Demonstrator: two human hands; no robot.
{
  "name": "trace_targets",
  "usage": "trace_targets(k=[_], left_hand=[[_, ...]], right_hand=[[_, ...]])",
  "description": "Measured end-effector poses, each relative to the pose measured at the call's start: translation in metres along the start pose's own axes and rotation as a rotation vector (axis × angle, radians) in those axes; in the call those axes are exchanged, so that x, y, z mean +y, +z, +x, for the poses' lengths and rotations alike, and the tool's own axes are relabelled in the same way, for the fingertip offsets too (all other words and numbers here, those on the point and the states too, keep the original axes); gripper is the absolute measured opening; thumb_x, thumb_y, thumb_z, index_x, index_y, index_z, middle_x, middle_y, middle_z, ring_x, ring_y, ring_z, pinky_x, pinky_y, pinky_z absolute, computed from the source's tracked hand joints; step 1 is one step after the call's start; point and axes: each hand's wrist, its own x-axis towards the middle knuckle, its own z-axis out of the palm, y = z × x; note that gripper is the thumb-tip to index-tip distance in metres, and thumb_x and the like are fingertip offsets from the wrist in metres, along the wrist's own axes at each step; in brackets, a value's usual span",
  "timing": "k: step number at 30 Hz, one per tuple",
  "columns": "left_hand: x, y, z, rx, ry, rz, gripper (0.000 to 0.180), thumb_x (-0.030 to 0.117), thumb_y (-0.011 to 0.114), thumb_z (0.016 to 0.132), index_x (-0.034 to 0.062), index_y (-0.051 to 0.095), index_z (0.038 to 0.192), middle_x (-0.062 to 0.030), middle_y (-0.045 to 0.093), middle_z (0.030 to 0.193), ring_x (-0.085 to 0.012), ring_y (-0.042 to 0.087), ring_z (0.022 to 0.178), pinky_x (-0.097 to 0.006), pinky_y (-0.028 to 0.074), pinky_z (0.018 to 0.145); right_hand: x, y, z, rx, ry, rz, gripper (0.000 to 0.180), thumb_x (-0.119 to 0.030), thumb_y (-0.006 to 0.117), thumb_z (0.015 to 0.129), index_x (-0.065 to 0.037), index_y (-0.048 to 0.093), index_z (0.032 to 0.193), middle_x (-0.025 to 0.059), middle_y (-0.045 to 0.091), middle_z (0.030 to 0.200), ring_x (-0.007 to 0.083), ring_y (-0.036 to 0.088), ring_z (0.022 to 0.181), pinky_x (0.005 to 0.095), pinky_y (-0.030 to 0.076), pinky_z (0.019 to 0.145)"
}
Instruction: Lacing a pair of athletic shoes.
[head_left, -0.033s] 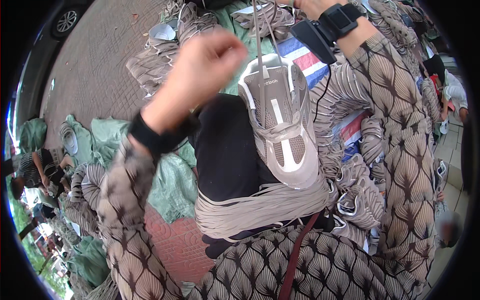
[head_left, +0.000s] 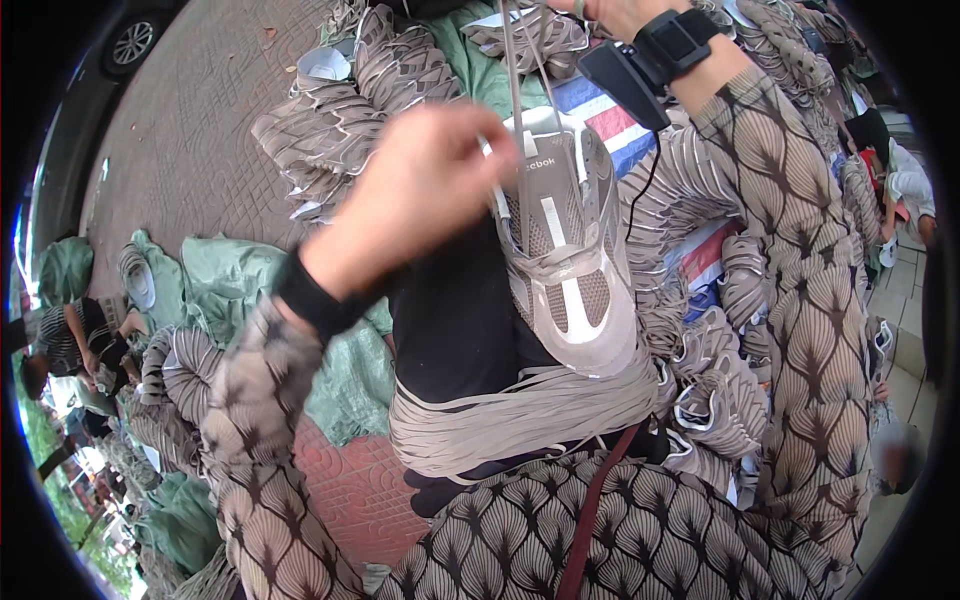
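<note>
A grey-beige sneaker (head_left: 575, 290) with white strips rests toe toward me on my black-trousered legs (head_left: 455, 310). Its lower lacing is in place, and long pale shoelaces (head_left: 514, 70) run taut from it to the top edge. My left hand (head_left: 430, 165), blurred, is at the left side of the shoe's opening, fingers curled as in a pinch; what they hold is too smeared to make out. At the top edge my right hand (head_left: 615, 14) is closed at the upper end of the laces, its fingertips partly cut off. A bundle of loose laces (head_left: 520, 415) lies across my lap.
Rows of similar sneakers (head_left: 685, 185) lie to the right, with more stacked shoes (head_left: 335, 130) beyond my left hand. Green sacking (head_left: 345, 385) and a striped sheet (head_left: 612, 115) cover parts of the paving (head_left: 200, 130). Other people (head_left: 75, 340) sit at far left.
My left hand has moved right and slightly down, to the edge of the sneaker's opening. My right hand has shifted slightly left; the sneaker stays nearly in place.
</note>
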Motion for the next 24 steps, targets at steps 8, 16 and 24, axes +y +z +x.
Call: trace_targets(k=[8, 16, 24], left_hand=[[0.005, 0.056, -0.035, -0.226, -0.024, 0.173, 0.012, 0.016, 0.067, 0.075, 0.0046, 0.064, 0.076, -0.0099, 0.060, 0.060, -0.0226, 0.060, 0.054, -0.035, 0.048, 0.054], [-0.003, 0.026, -0.024, -0.583, -0.335, -0.293, 0.013, 0.013, 0.066, 0.076, 0.0002, 0.064, 0.079, -0.0043, 0.053, 0.059, -0.0066, 0.049, 0.059, -0.026, 0.043, 0.056], [0.019, 0.060, -0.039, -0.050, 0.257, 0.661, 0.010, 0.010, 0.059, 0.072, 0.0062, 0.050, 0.074, -0.0088, 0.056, 0.061, -0.0277, 0.061, 0.053, -0.038, 0.046, 0.048]], right_hand=[[0.024, -0.005, -0.023, -0.262, -0.195, -0.150, 0.016, -0.015, 0.048, 0.096, -0.007, 0.049, 0.082, -0.0001, 0.045, 0.064, 0.0138, 0.048, 0.056, 0.0414, 0.055, 0.071], [0.029, 0.003, -0.047, -0.065, -0.319, -0.315, 0.018, -0.016, 0.044, 0.098, 0.000, 0.052, 0.097, -0.0008, 0.046, 0.064, 0.0138, 0.049, 0.057, 0.0377, 0.053, 0.069], [0.032, -0.007, -0.052, -0.130, -0.341, -0.262, 0.018, -0.016, 0.042, 0.099, -0.001, 0.052, 0.095, -0.0006, 0.047, 0.065, 0.0148, 0.051, 0.059, 0.0396, 0.054, 0.073]])
